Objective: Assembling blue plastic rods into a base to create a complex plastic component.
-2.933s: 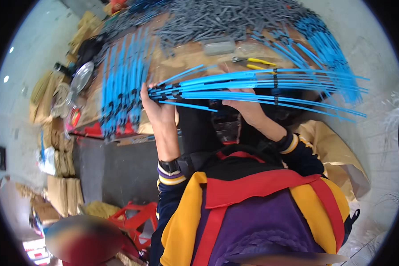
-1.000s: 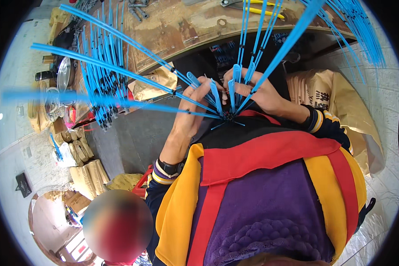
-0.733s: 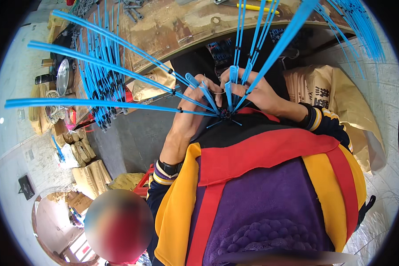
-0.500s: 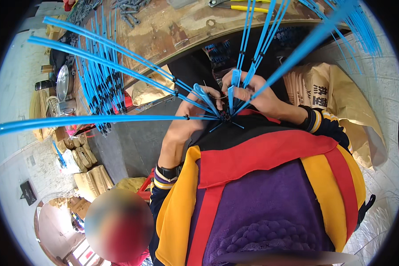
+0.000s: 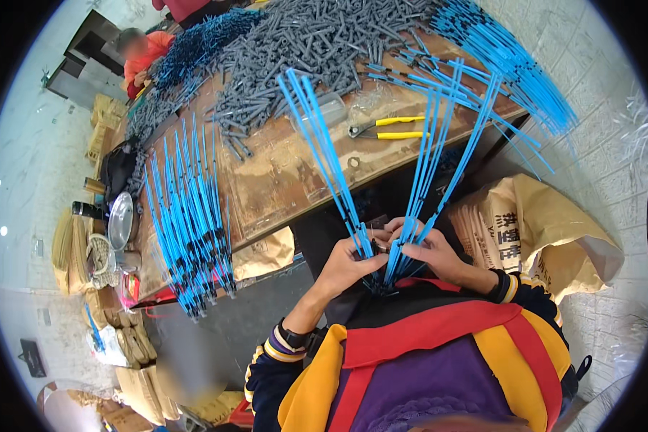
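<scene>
A frame of long blue rods (image 5: pixel 332 170) with black joints, much like umbrella ribs, stands in front of my lap. The rods fan upward from a dark hub (image 5: pixel 381 288), low between my hands. My left hand (image 5: pixel 347 265) is closed with its fingers at the base of the left-hand rods. Opposite it, my right hand (image 5: pixel 437 256) pinches around the foot of the right-hand rods, thumb pointing inward. The fingertips of both hands nearly meet behind the rods. Any small part between them is too hidden to make out.
The wooden table (image 5: pixel 281 194) ahead carries a heap of grey plastic pieces (image 5: pixel 302 54), yellow-handled pliers (image 5: pixel 389 128) and blue rod bundles (image 5: pixel 191 216) at the left edge. More blue rods (image 5: pixel 511 72) lie far right. A brown paper sack (image 5: pixel 554 237) stands at my right. Another person (image 5: pixel 147 57) sits far left.
The view has tilted up, bringing more of the table into sight. The blue rods, splayed widely before, now stand more upright and closer together. Both hands remain at their base.
</scene>
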Demonstrator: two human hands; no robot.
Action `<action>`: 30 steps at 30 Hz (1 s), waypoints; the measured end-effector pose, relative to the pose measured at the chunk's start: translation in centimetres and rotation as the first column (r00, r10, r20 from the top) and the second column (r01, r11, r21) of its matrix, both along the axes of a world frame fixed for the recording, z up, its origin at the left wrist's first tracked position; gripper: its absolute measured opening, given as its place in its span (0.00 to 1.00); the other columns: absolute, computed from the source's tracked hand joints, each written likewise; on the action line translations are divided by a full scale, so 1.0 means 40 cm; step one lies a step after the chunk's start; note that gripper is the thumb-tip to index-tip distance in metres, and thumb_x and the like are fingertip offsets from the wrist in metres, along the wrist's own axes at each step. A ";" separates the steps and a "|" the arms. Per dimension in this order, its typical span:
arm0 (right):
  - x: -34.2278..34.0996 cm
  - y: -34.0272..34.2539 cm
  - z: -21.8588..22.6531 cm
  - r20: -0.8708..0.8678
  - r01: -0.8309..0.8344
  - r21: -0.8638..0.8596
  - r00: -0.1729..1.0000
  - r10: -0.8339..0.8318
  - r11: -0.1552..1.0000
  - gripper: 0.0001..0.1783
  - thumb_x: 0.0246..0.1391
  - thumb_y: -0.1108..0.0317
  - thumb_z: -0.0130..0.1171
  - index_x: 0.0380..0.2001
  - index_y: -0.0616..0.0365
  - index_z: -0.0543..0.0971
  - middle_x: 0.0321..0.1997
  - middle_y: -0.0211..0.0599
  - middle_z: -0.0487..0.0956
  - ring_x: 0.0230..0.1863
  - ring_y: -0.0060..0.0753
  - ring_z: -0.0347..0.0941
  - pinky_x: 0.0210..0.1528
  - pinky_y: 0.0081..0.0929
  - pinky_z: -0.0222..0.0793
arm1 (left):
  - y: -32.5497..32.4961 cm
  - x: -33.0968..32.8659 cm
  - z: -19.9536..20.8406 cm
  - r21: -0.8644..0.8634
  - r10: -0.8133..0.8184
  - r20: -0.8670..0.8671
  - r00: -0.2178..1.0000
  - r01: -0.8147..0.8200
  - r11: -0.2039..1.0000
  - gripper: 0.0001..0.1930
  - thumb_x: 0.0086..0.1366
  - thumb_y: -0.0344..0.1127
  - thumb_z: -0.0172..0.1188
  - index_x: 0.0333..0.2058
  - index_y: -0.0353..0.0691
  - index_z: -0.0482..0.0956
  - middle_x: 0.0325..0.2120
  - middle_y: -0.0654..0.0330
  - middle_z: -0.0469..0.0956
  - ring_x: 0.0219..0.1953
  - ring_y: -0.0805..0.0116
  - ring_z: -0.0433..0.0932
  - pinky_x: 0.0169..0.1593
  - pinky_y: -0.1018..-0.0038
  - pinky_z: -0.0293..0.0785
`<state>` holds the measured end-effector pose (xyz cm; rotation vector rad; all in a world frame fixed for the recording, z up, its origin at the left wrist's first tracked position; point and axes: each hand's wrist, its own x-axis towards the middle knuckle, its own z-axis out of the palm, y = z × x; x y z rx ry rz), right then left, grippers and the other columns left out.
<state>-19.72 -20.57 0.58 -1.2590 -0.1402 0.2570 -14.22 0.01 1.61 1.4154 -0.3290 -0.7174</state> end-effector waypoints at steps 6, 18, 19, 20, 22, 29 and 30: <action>0.215 -0.100 0.156 0.098 -0.471 -0.646 0.729 0.678 0.600 0.22 0.57 0.61 0.61 0.50 0.63 0.74 0.49 0.42 0.76 0.51 0.33 0.74 0.58 0.30 0.68 | 0.120 0.062 -0.072 -0.108 -0.010 -0.175 0.984 -0.009 0.994 0.16 0.55 0.31 0.68 0.41 0.31 0.77 0.36 0.57 0.79 0.38 0.65 0.80 0.45 0.69 0.77; 1.047 -0.217 0.011 0.777 0.805 -0.571 0.469 0.419 0.158 0.06 0.52 0.73 0.52 0.34 0.57 0.76 0.29 0.39 0.75 0.34 0.42 0.74 0.35 0.37 0.69 | 0.182 0.070 -0.144 -0.270 0.125 -0.325 0.937 -0.219 0.938 0.19 0.56 0.26 0.64 0.46 0.27 0.75 0.38 0.53 0.80 0.38 0.62 0.81 0.45 0.68 0.78; 1.041 -0.197 0.024 0.778 0.803 -0.572 0.468 0.419 0.167 0.06 0.52 0.73 0.52 0.34 0.57 0.76 0.29 0.39 0.75 0.34 0.42 0.74 0.35 0.37 0.69 | 0.188 0.066 -0.149 -0.274 0.154 -0.341 0.927 -0.255 0.927 0.19 0.56 0.26 0.64 0.46 0.27 0.75 0.37 0.53 0.80 0.38 0.63 0.81 0.45 0.68 0.78; 1.028 -0.187 0.039 0.762 0.762 -0.618 0.521 0.383 0.194 0.08 0.50 0.74 0.51 0.34 0.56 0.76 0.30 0.40 0.75 0.35 0.45 0.74 0.36 0.40 0.70 | 0.193 0.068 -0.153 -0.278 0.180 -0.356 0.917 -0.288 0.916 0.19 0.56 0.26 0.64 0.46 0.27 0.75 0.37 0.53 0.80 0.38 0.63 0.81 0.45 0.68 0.78; 0.995 -0.184 0.066 0.712 0.672 -0.700 0.629 0.312 0.242 0.12 0.46 0.76 0.50 0.35 0.54 0.78 0.30 0.42 0.76 0.38 0.52 0.74 0.38 0.46 0.70 | 0.192 0.077 -0.151 -0.272 0.181 -0.349 0.920 -0.284 0.919 0.19 0.56 0.26 0.64 0.46 0.27 0.75 0.37 0.53 0.80 0.38 0.63 0.81 0.45 0.68 0.78; 1.014 -0.221 0.045 0.632 0.636 -0.759 0.669 0.391 0.139 0.07 0.49 0.70 0.55 0.34 0.52 0.76 0.31 0.40 0.76 0.38 0.49 0.74 0.38 0.44 0.70 | 0.145 0.097 -0.115 -0.181 0.189 -0.372 0.909 -0.270 0.946 0.18 0.56 0.26 0.63 0.46 0.27 0.76 0.38 0.54 0.80 0.40 0.63 0.80 0.46 0.69 0.78; 1.025 -0.227 0.044 0.603 0.625 -0.775 0.687 0.406 0.095 0.08 0.49 0.69 0.55 0.35 0.52 0.76 0.31 0.40 0.77 0.38 0.48 0.75 0.38 0.43 0.70 | 0.139 0.094 -0.111 -0.155 0.210 -0.362 0.908 -0.281 0.947 0.19 0.55 0.27 0.64 0.46 0.27 0.75 0.36 0.54 0.79 0.40 0.62 0.80 0.46 0.68 0.78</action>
